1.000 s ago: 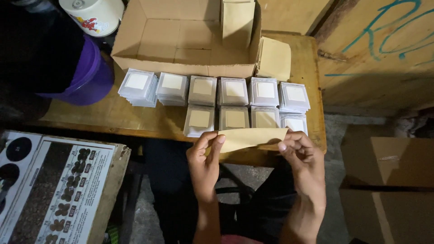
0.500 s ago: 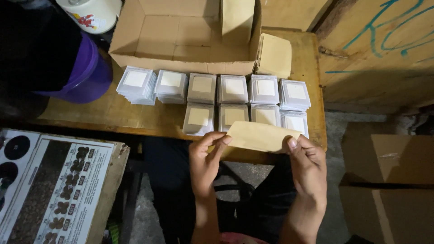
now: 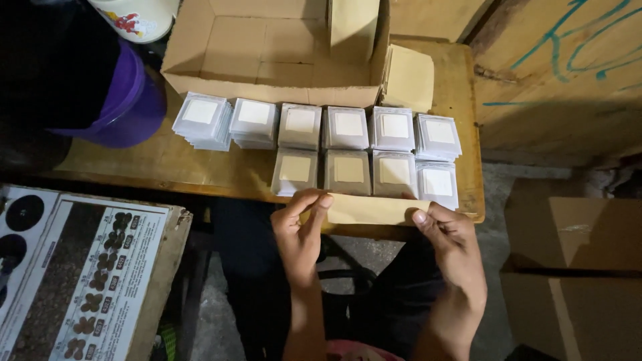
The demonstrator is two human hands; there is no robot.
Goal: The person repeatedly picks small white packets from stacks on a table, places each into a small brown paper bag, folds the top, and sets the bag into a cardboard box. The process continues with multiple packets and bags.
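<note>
Between left hand (image 3: 299,230) and right hand (image 3: 451,244), both pinching it: a flat tan paper strip (image 3: 369,209).

Tan paper strip (image 3: 371,208); white stacks (image 3: 321,127) of small packets, several with beige centres; brown cardboard box (image 3: 267,50); yellowish-brown wooden tabletop (image 3: 167,164); purple bucket (image 3: 130,100); white container (image 3: 137,13) with a red figure; black-and-white printed board (image 3: 73,267); teal scrawl on the wooden panel (image 3: 568,60).

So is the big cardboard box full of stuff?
No, the open cardboard box on the table shows its bare bottom, with just one upright card piece inside.
</note>
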